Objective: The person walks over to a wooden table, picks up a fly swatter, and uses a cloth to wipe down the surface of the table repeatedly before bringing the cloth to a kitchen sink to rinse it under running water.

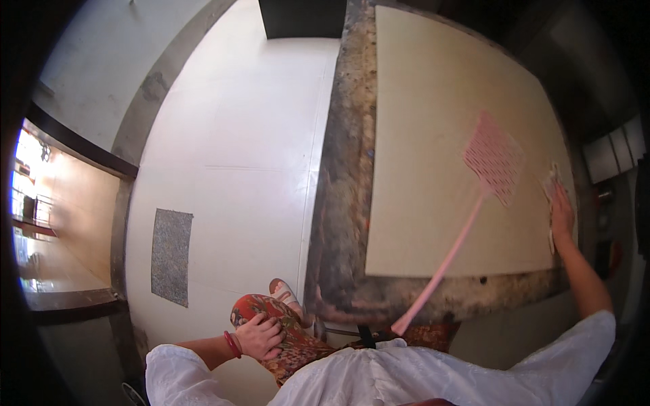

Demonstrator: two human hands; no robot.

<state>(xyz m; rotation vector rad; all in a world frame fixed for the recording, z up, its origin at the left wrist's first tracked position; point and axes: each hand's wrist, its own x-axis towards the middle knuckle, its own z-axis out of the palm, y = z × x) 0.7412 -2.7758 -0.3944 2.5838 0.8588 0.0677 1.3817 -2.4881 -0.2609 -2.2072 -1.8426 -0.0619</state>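
My right hand (561,215) reaches out to the far right and holds a crumpled, light-coloured cloth (551,183) down near the right edge of a cream sheet (421,152). Part of the cloth is hidden under the hand. A pink plastic fly swatter (491,160) lies across the sheet, left of that hand. Its long handle reaches over the table's front edge towards my lap. My left hand (260,335), with a red bangle at the wrist, rests on my knee in patterned red trousers (299,337). It holds nothing, and its fingers are slightly apart.
Beneath the sheet is a dark, stained table (337,203). To the left, a speckled grey mat (172,258) lies on the pale floor (244,127), before a doorway (81,213). A dark box-like object (303,19) stands at the top. My sandalled foot (285,293) is beside the table.
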